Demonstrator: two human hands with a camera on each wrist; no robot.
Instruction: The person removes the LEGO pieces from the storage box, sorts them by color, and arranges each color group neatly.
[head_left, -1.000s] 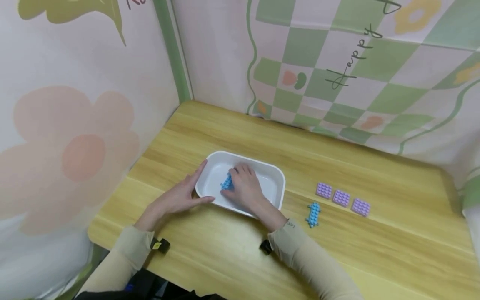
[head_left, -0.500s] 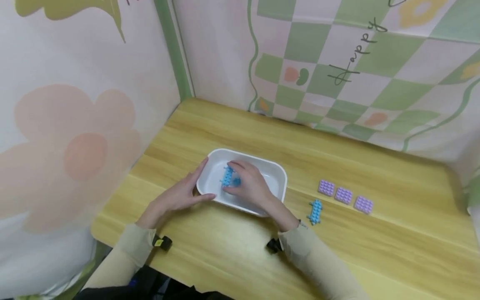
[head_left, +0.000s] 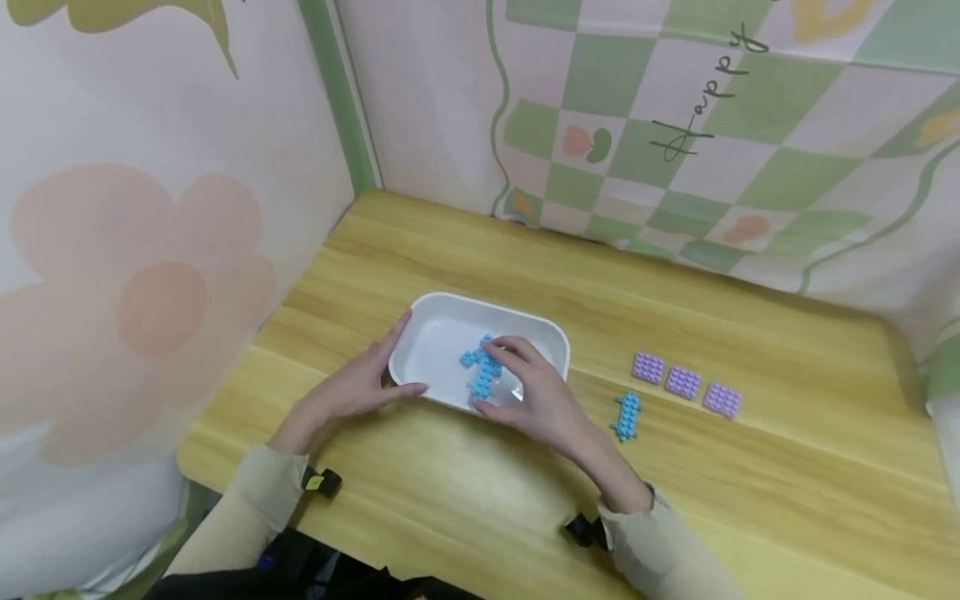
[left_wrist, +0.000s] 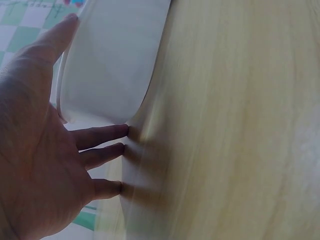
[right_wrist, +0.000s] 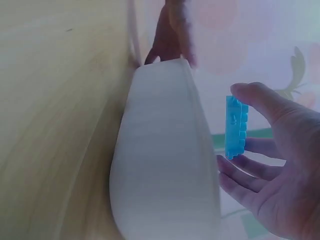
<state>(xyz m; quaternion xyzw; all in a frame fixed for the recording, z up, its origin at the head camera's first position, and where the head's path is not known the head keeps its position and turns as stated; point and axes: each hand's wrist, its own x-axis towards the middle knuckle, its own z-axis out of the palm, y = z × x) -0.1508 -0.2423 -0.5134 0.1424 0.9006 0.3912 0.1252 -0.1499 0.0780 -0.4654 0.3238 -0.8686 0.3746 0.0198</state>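
Note:
My right hand pinches a blue studded toy building brick over the white tray. In the right wrist view, the thumb is on one end of the blue brick and fingertips are at the other, above the rim. Another small blue piece shows beside it in the head view; whether they touch I cannot tell. At the tray's left end, my left hand rests against the wall with thumb and fingers spread. In the left wrist view, that hand's fingers are fairly straight beside the tray's corner.
Right of the tray, another blue studded brick with small side knobs lies on the wooden table. Three purple studded bricks form a row behind it. Printed cloth walls stand along the back and left table edges.
My right hand has lifted out of the tray with the blue brick and shifted right toward the front rim. My left hand has stayed at the tray's left end.

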